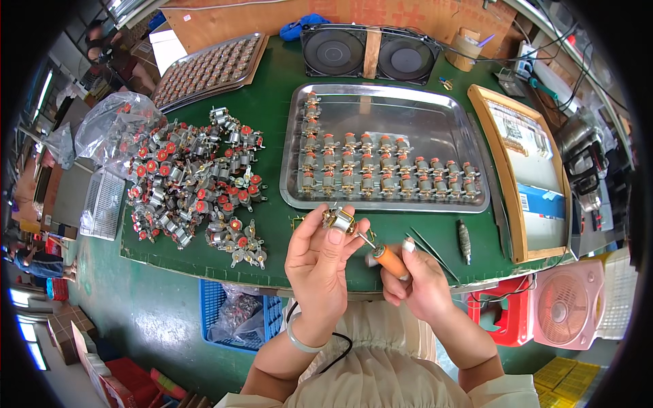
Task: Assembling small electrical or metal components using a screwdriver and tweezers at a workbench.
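My left hand (pixel 316 262) is raised at the table's front edge, fingertips pinching a small silver-and-brass motor-like part (pixel 338 219). My right hand (pixel 418 277) is closed around an orange-brown handled tool (pixel 391 262), whose thin metal shaft points up-left to the part. Whether the tip touches it I cannot tell. Just beyond my hands lies a shallow metal tray (pixel 391 205) with similar orange-topped parts standing in rows. To the left, a large loose heap of red-capped parts (pixel 194 180) covers the green table (pixel 272 234).
At the back stand two black fans (pixel 333 53) and a second filled tray (pixel 211 64). A wood-framed board (pixel 517 170) is at the right. Thin dark tweezers (pixel 432 253) and a grey cylindrical tool (pixel 464 241) lie near my right hand. Below is a blue crate (pixel 211 309).
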